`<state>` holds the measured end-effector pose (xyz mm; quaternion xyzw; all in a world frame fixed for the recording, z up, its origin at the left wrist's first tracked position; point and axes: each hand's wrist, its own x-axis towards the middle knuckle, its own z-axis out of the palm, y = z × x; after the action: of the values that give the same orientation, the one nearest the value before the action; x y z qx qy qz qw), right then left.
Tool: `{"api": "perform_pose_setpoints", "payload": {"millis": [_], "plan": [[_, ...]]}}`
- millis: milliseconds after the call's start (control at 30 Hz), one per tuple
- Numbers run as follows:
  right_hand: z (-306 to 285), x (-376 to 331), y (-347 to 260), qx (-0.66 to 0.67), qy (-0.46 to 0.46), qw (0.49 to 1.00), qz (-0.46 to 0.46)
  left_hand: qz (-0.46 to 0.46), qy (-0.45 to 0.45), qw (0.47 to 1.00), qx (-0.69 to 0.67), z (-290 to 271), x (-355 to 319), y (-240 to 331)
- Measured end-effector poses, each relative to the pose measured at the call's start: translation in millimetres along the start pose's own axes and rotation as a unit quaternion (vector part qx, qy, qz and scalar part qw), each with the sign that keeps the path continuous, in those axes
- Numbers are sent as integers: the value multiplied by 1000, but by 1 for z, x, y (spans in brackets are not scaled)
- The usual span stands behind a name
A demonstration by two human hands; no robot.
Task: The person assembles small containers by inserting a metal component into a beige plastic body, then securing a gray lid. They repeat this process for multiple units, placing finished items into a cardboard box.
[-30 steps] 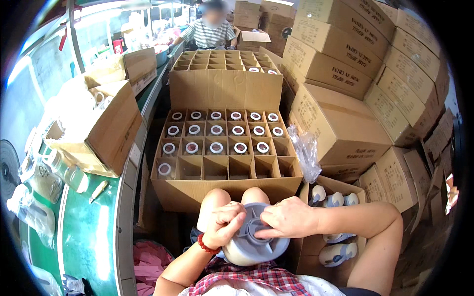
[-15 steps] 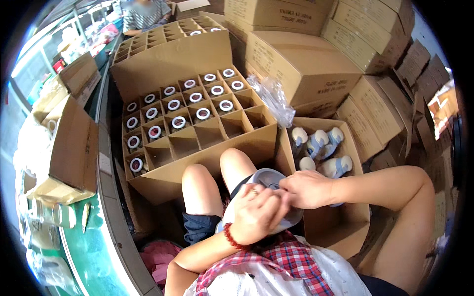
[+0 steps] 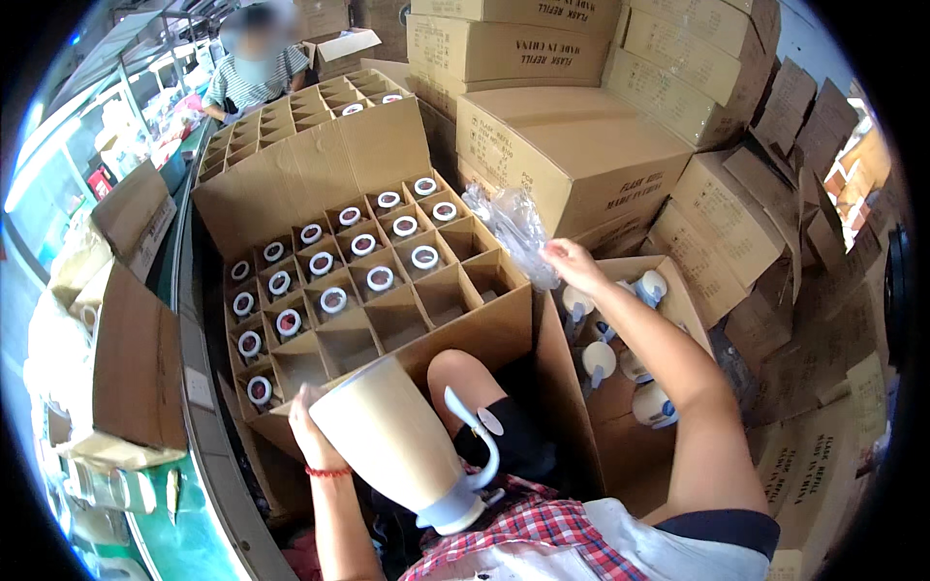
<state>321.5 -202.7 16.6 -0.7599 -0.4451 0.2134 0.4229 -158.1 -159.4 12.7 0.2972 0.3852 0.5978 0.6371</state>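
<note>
Left hand [image 3: 308, 426]: fingers wrapped around the base end of a cream flask [image 3: 402, 441], held tilted, its pale blue-grey lid and handle pointing toward 5 o'clock, over the person's lap. Right hand [image 3: 572, 259]: fingers pinched on a crumpled clear plastic bag [image 3: 513, 228], raised toward 1 o'clock above an open side carton [image 3: 678, 300] holding more wrapped flasks. Flask body smooth and matte, no wrapping on it. At 11 o'clock of the flask sits a divided carton [image 3: 484, 334]: most cells hold flasks showing white ring tops; judging by this, packing is well along, with the near-row cells and a few right-hand cells unfilled. Another person works at 11 o'clock, well apart.
</note>
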Motion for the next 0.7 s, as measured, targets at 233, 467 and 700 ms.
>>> {"api": "perform_pose_setpoints", "payload": {"millis": [233, 467, 700], "plan": [[52, 125, 103, -112, 211, 968, 77, -59, -123, 990, 44, 25, 10, -58], [78, 104, 28, 393, 39, 916, -76, -130, -261, 919, 267, 54, 95, -13], [132, 20, -50, 426, -235, 869, -88, -42, -436, 806, 399, 154, 150, -91]]}}
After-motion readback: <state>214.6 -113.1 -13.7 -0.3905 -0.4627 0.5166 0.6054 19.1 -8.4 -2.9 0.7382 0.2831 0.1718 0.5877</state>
